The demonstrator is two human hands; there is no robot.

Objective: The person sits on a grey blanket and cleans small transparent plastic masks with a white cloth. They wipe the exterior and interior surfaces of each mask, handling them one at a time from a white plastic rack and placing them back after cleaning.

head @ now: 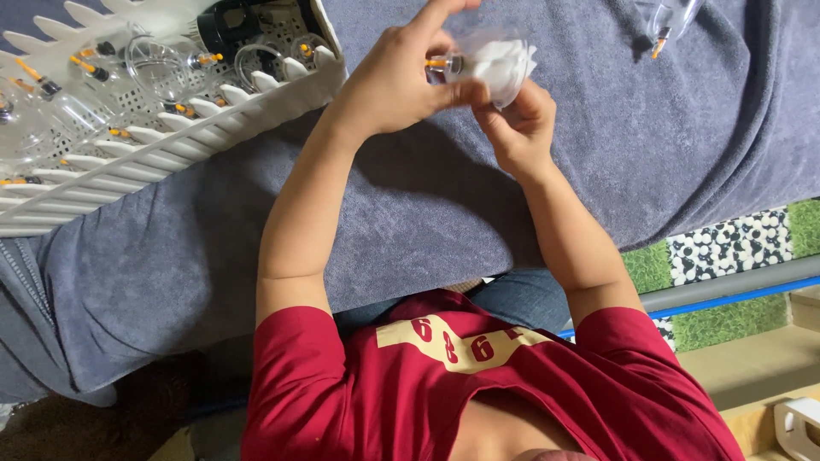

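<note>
Two hands are clamped on one clear cup [483, 64]: the left hand [401, 77] around its side, the right hand [517, 128] pressing what seems white tissue [504, 60] inside, above a grey towel [427, 196]. Light, slippery, probably breakable, it is best gripped around the body.

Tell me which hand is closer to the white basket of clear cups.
Left. The left hand is just right of the white basket; the right hand is farther right, beyond the clear cup.

My basket [256, 107] sits on the towel [427, 196] to my left, cups [162, 64] inside it; between my hands, above the towel, is one cup [489, 64]; another cup [670, 21] lies far right.
</note>
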